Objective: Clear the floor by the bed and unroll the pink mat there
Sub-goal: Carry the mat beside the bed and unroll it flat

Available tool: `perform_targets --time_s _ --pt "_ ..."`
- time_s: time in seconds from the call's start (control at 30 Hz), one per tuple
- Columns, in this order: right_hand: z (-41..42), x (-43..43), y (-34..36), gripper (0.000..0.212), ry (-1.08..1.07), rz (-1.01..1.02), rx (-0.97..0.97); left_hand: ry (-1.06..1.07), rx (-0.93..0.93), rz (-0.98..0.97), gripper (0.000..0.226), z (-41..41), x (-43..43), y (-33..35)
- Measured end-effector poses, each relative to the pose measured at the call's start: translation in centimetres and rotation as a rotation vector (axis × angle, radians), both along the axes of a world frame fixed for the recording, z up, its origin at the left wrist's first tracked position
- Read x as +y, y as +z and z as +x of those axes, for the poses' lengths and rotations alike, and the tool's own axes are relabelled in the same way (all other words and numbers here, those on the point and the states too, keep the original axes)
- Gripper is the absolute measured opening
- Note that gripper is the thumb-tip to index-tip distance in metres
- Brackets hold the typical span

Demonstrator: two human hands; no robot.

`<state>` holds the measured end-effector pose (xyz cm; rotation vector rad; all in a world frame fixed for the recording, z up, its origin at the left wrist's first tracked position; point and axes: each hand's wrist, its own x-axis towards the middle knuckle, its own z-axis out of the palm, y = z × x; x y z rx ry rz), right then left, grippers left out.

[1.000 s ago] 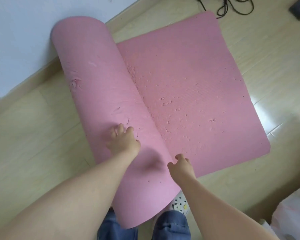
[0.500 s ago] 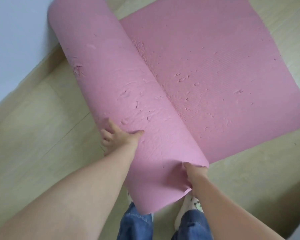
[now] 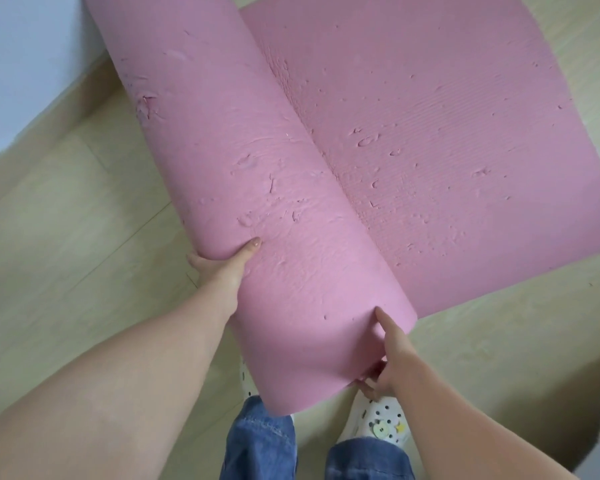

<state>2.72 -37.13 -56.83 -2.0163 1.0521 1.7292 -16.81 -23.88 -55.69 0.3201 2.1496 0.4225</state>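
1. A pale wood-look plank floor point(image 3: 66, 220) meets a white wall point(image 3: 21, 64) at the upper left.
2. A scuffed pink foam mat point(image 3: 430, 133) lies on the floor, partly unrolled, with its flat sheet on the right and a thick roll point(image 3: 222, 150) on the left.
3. The roll's long axis runs from the person's white perforated clogs point(image 3: 378, 420) away toward the wall.
4. The left hand point(image 3: 220, 268) grips the roll's left flank with the thumb on top. The right hand point(image 3: 390, 355) pinches the rim at the roll's near end.

Pink mat point(image 3: 447, 150) top (off-frame)
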Motion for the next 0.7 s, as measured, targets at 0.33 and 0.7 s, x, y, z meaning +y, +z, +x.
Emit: perform_targets --time_s 0.33,0.7 --pt "7.1 0.7 3.2 0.070 0.091 0.157 -0.497 0.041 -0.058 -0.047 0.100 6.3 -1.5 0.8" --pt "7.5 -6.4 5.8 0.049 0.201 0.426 -0.622 -0.592 0.005 -0.116 0.069 9.9 -9.3 4.0"
